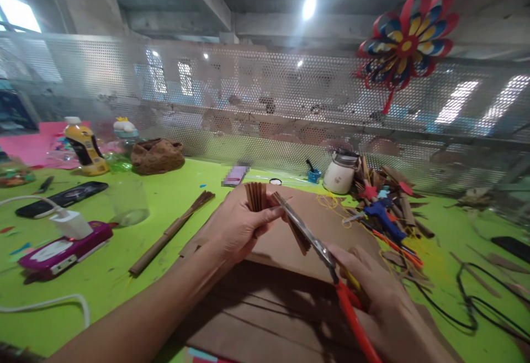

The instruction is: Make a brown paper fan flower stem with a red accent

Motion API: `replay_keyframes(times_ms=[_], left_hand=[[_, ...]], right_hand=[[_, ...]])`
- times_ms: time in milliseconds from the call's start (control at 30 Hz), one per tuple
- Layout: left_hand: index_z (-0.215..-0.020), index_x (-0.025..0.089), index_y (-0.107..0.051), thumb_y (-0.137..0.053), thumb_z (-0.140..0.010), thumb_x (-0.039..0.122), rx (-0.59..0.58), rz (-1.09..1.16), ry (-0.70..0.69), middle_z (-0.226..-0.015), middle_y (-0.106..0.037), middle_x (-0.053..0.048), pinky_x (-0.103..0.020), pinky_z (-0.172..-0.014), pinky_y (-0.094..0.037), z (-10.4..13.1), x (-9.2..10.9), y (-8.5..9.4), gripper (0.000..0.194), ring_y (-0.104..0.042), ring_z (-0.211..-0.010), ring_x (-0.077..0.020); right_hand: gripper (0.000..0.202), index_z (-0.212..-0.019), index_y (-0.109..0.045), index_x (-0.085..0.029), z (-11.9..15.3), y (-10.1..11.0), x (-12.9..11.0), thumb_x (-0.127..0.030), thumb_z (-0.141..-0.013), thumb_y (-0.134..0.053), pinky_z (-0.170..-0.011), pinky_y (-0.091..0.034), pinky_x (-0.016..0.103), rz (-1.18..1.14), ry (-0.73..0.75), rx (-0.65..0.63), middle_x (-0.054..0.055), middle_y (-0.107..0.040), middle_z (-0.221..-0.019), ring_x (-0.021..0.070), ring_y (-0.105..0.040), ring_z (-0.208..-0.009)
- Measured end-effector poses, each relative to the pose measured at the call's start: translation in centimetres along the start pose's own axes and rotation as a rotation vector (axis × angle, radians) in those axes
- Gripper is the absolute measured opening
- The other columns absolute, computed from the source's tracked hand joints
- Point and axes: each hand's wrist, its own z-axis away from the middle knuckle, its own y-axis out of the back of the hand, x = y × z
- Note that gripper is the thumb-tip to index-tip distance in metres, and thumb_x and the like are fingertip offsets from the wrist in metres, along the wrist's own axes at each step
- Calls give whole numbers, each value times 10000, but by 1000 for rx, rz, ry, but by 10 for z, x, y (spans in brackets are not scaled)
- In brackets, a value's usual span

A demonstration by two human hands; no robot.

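Where the view is cut by the left edge, a container of coloured bits [16,174] is only partly shown, and a white cable [77,299] is cropped at the same side. Part of a black phone [78,193] is hidden by a white plug [71,225] set in a purple power strip [62,253]. Farther right, a brown paper bundle [165,236] is laid slantwise on the green table [136,302], its far end splayed. Beyond, a small screen [235,175] is blurred into blocks.

Near the middle, pleated brown paper [256,196] is pinched between the thumb and the curled fingers of the left hand [244,222]. It is held upright above a brown sheet [343,216], its narrow folds fanned slightly at the top; its lower part is covered by the hand. A second folded portion [298,236] is seen slanting down beside the scissors [308,233]; whether both are one piece cannot be told.

The scissors' red and yellow handles are gripped by the right hand [376,280], its fingers closed around them; how they sit in the loops is hidden. Farther right, brown scraps [408,208] are partly covered by a blue glue gun [385,220], and a dark object [513,247] is cut off by the edge.
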Motion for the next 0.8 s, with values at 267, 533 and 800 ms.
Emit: replay_keyframes(times_ms=[267, 533, 800], left_hand=[[-741, 130, -589, -731, -617, 192, -25, -3, -8, -573, -494, 51, -158, -383, -168, 1, 0, -1, 198, -297, -430, -4], [-729, 132, -571, -720, -625, 178, -53, -19, -31, -551, -489, 59, -167, -386, -164, 1, 1, 0, 187, -293, -414, -4], [-715, 134, -571, -725, -610, 191, -37, -29, -11, -573, -510, 52, -176, -393, -164, 0, 2, -1, 195, -287, -415, -6]], right_hand=[[445, -1176, -506, -227, 1, -3, 5, -250, -732, -525, -543, -475, 229, -15, 5, -70, 34, -547, -761, 158, -589, -644], [465, -1177, -523, -255, 3, 0, 5, -238, -713, -542, -460, -455, 215, 90, 32, -27, 39, -583, -776, 158, -601, -615], [475, -1180, -521, -249, 3, -1, 6, -203, -708, -543, -468, -471, 217, 141, 71, -3, 50, -606, -817, 165, -617, -640]])
